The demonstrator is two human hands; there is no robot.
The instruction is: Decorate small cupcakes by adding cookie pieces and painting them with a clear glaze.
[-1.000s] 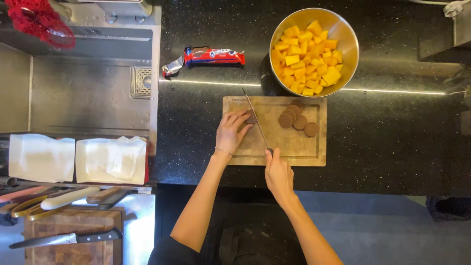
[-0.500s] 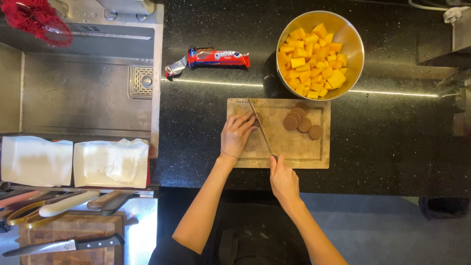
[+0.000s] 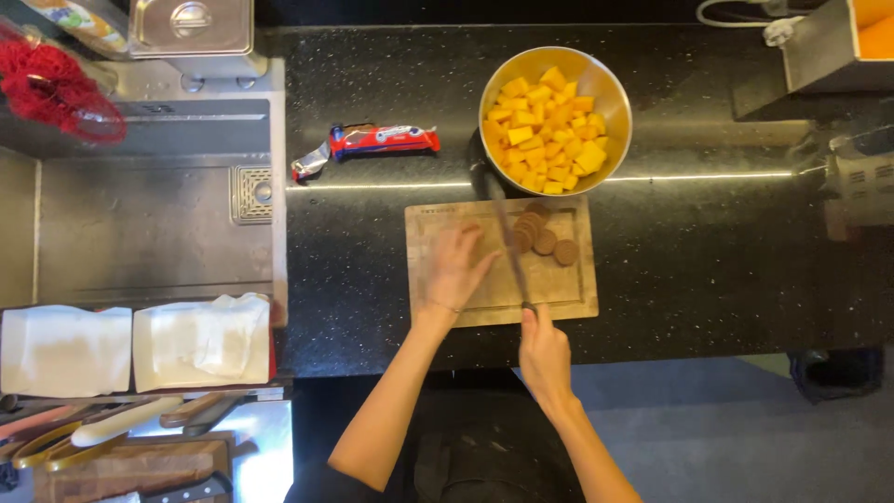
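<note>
Wooden board (image 3: 559, 293) at near edge of black counter (image 3: 726, 261); open counter to right, sink (image 3: 140, 224) left. Knife (image 3: 507, 244) laid lengthwise across board, tip reaching toward bowl (image 3: 615, 93) of yellow cubes at far side. Brown discs (image 3: 545, 237) clustered just right of blade. Right hand (image 3: 543, 354) clenched on knife handle at board's near edge. Left hand (image 3: 456, 270) flat, fingers spread, released, resting on board left of blade. Wrapper (image 3: 372, 142) far left.

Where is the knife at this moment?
In the head view the knife lies lengthwise across the wooden cutting board, handle in the right hand, blade between the left hand and the round brown cookies.
</note>
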